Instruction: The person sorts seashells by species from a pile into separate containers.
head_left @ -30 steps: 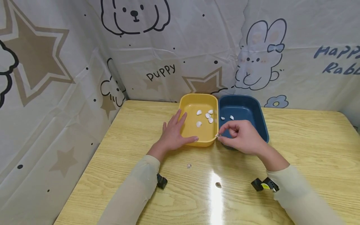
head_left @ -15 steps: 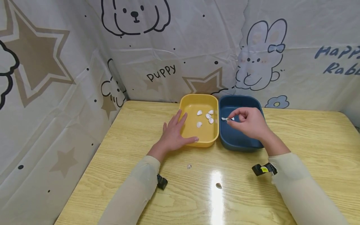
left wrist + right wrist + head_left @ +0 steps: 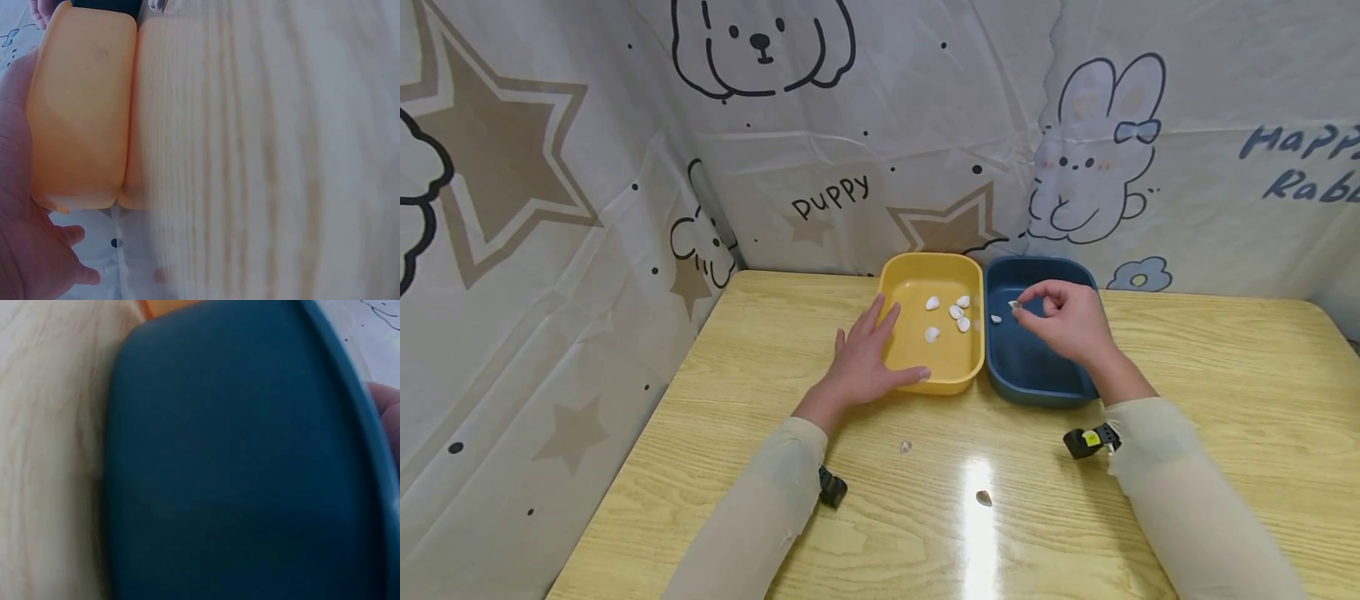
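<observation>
My right hand (image 3: pixel 1071 323) is over the blue box (image 3: pixel 1037 392), thumb and index finger pinching a small seashell (image 3: pixel 1013 305). Another shell (image 3: pixel 996 319) lies in that box near its left wall. My left hand (image 3: pixel 865 358) rests against the yellow box (image 3: pixel 934 385), fingers spread along its left side and thumb over the front rim. Several white shells (image 3: pixel 932 334) lie inside the yellow box. In the left wrist view the hand touches the box's outer wall (image 3: pixel 84 112). The blue box's wall (image 3: pixel 237 456) hides most of the right hand in the right wrist view.
Two loose shells lie on the wooden table (image 3: pixel 737 333) in front of the boxes: a pale one (image 3: pixel 906 447) and a darker one (image 3: pixel 983 497). The boxes stand side by side near a printed cloth backdrop (image 3: pixel 850 150).
My right hand has carried the pinched shell from the edge between the boxes into the space over the blue box, moving right and farther back. The left hand has stayed in place.
</observation>
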The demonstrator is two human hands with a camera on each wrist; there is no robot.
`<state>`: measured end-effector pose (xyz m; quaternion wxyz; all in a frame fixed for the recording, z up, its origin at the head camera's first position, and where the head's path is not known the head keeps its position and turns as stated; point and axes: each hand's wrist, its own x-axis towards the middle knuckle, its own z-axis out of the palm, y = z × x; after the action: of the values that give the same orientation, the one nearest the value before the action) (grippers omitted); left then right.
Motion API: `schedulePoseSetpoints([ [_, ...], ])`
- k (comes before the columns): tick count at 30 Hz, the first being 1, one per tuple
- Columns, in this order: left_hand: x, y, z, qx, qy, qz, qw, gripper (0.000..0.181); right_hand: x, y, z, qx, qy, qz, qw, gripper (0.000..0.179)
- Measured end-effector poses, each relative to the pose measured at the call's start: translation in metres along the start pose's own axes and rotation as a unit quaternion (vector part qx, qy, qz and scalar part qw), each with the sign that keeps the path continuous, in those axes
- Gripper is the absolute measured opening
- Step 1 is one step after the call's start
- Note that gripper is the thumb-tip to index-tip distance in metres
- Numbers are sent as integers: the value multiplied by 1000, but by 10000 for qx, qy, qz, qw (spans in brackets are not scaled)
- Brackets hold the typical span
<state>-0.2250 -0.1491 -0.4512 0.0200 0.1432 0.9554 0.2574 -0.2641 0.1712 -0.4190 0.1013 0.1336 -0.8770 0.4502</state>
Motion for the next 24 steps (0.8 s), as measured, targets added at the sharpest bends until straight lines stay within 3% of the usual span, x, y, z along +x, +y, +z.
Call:
schedulePoseSetpoints([
  [11, -1, 0, -1, 10, -4, 24, 10000, 113, 6, 13, 7, -380, 267, 364, 9983, 20],
  [24, 0, -1, 1, -15, 9, 21, 10000, 114, 6, 16, 7, -451, 189, 500, 9976, 20],
])
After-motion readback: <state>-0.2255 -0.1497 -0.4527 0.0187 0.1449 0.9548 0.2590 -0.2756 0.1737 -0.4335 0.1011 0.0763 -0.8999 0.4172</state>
